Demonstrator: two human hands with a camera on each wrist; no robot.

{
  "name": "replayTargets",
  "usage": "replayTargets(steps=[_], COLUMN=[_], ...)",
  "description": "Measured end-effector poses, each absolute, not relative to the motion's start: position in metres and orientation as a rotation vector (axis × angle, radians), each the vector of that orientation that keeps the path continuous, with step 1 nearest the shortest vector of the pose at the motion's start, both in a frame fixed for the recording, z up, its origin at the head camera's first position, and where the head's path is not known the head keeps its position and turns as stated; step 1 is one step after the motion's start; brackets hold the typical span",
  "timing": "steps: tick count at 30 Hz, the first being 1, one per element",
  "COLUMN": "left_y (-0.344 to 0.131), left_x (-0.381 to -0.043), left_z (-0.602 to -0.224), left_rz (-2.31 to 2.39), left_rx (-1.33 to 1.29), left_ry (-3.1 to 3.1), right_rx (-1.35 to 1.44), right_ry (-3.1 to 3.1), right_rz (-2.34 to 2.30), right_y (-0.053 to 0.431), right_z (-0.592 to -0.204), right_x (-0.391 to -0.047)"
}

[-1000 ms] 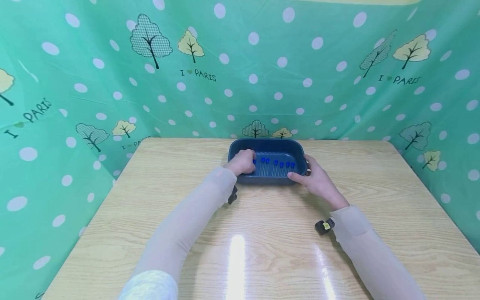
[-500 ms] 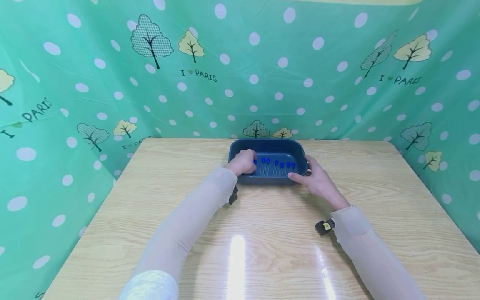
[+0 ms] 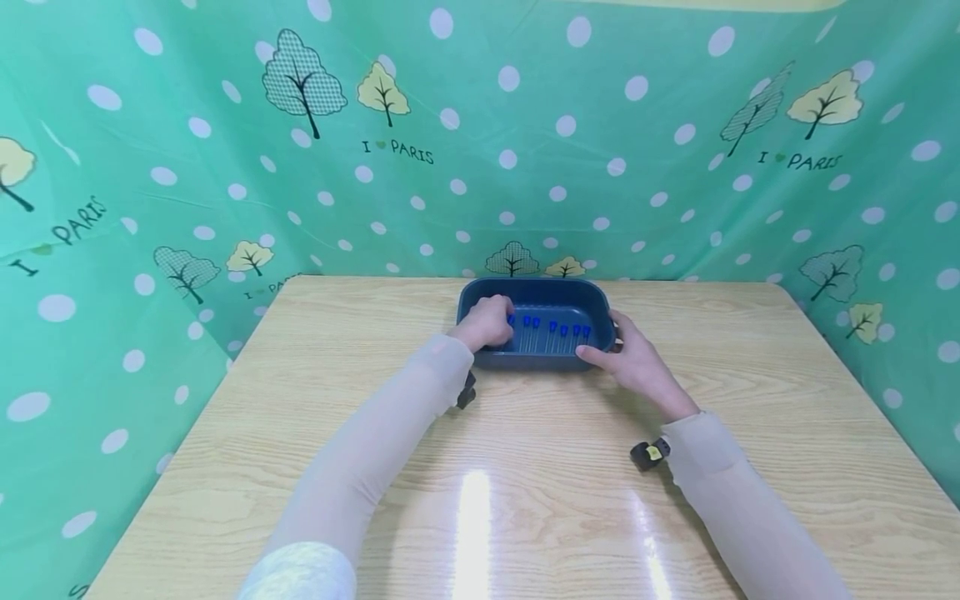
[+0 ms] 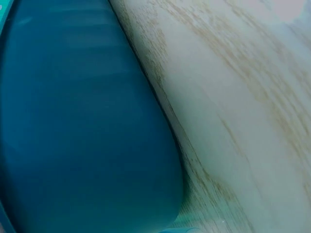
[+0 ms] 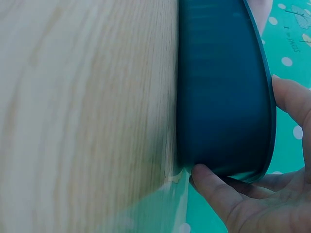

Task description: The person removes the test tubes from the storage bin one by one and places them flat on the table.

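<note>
A dark blue plastic bin (image 3: 536,361) stands at the table's far edge. Inside lies a row of several slim clear sticks with bright blue caps (image 3: 552,326). My left hand (image 3: 487,322) reaches over the bin's near left side, fingers curled down inside; its fingertips are hidden. One blue cap (image 3: 511,319) shows right at those fingers. My right hand (image 3: 633,358) grips the bin's right end, thumb over the rim and other fingers round the end wall. In the right wrist view that hand's fingers (image 5: 218,191) touch the bin's wall; the left wrist view shows mostly the bin's outer wall (image 4: 92,121).
The wood-grain table (image 3: 375,317) runs up to a green dotted cloth (image 3: 555,167) hanging behind and at both sides. Small black devices are strapped at the left wrist (image 3: 466,392) and right wrist (image 3: 649,453).
Inside the bin, my left hand has shifted up slightly in the head view, and the blue cap at its fingers moved with it. Right hand and bin stay in place.
</note>
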State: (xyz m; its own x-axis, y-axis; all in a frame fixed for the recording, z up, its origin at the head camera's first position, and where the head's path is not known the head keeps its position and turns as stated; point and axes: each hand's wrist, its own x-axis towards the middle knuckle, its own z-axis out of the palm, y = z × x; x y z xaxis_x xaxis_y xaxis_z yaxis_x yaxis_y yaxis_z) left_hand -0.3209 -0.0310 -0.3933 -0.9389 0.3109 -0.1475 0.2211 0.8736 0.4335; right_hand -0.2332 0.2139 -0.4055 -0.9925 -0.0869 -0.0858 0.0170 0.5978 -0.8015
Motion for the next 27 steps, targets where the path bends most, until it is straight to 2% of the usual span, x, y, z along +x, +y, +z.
replayTargets(steps=[27], left_y=[-0.039], left_x=[-0.312], left_z=[-0.357], left_rz=[0.662], left_rx=[0.428], left_ry=[2.866], right_rx=[-0.046], right_ry=[2.699], right_rz=[-1.343], right_y=[0.213], right_z=[-0.405], right_x=[-0.234])
